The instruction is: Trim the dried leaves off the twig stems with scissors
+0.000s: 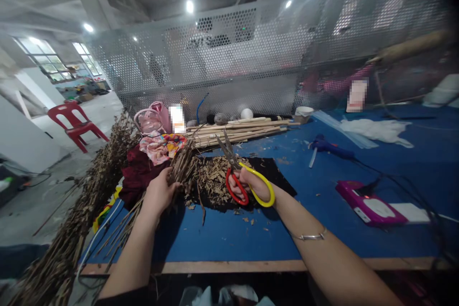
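Note:
My left hand point(162, 192) is closed around a bunch of dried plant stems point(182, 165), whose thin ends trail down over the table's front left. In my right hand point(247, 184) is a pair of scissors point(233, 160) with one red and one yellow handle. Its blades are parted, point up and away from me, and stand apart from the bunch. Between and below both hands, a heap of dry, crumbled leaves point(211, 177) lies on a black cloth point(278, 177). A few leaf bits are scattered on the blue table point(222, 239).
A large pile of dried plants point(89, 191) leans along the table's left side, by dark red fabric point(138, 172). Wooden sticks point(244, 129) lie at the back before a perforated metal screen point(222, 52). A blue glue gun point(332, 147) and a purple device point(369, 203) are at right.

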Tool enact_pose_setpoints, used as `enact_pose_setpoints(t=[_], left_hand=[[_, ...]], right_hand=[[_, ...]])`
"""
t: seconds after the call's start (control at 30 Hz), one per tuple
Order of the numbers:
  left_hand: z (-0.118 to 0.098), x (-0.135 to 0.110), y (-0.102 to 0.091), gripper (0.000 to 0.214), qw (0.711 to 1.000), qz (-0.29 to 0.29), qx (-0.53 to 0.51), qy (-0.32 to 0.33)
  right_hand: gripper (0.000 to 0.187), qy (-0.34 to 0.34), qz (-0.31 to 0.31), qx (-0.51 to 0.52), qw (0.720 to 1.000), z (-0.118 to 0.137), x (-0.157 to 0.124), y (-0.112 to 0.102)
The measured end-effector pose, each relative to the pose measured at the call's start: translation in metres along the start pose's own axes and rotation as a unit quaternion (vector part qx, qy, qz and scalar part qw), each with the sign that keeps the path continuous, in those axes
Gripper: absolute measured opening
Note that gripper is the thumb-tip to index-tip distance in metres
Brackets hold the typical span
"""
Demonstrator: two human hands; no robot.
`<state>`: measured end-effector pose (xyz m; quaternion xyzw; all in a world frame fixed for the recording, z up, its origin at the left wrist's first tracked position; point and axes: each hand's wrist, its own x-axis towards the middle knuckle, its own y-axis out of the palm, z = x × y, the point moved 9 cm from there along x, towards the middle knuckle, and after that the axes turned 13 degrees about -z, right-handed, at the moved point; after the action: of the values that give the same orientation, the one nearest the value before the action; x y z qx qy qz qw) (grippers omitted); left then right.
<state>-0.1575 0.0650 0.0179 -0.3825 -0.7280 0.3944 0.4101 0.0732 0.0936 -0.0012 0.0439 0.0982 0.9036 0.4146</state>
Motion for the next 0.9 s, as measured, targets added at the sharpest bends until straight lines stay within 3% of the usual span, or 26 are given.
enact_pose_setpoints(t=[0.13,0.2,0.37,0.43,0.53,0.6,0.77,0.9], left_hand=[[0.011,0.002,0.004,0.041,1.000,-0.010,0.023,-0.007],[0.009,-0.002,-0.002,0.041,0.998,-0.044,0.054,-0.002],[-0.024,-0.015,-0.025,0.035,0.985,-0.148,0.053,0.065],[-0.039,-0.020,-0.018,0.028,0.990,-0.110,0.006,0.084],[-0.056,-0.032,0.018,0.027,0.994,0.055,-0.022,0.091],[-0.057,-0.037,0.037,0.029,0.990,0.117,0.018,0.076],[-0.054,-0.034,0.051,0.013,0.987,0.132,0.048,0.073],[-0.052,-0.027,0.044,0.013,0.994,0.097,0.030,0.049]], right_hand=[[0.057,0.008,0.004,0.007,1.000,-0.002,0.000,0.000],[0.056,0.013,0.006,0.013,1.000,-0.004,0.000,0.000],[0.055,0.014,-0.005,0.009,1.000,-0.004,-0.001,-0.003],[0.056,0.018,-0.007,0.006,1.000,-0.004,-0.001,-0.002],[0.057,0.019,-0.011,0.006,1.000,-0.003,0.000,-0.002],[0.057,0.014,-0.018,0.011,1.000,-0.003,0.000,-0.003],[0.057,0.024,-0.037,0.015,0.999,-0.010,0.002,-0.008],[0.060,0.040,-0.055,0.020,0.997,-0.018,0.005,-0.012]])
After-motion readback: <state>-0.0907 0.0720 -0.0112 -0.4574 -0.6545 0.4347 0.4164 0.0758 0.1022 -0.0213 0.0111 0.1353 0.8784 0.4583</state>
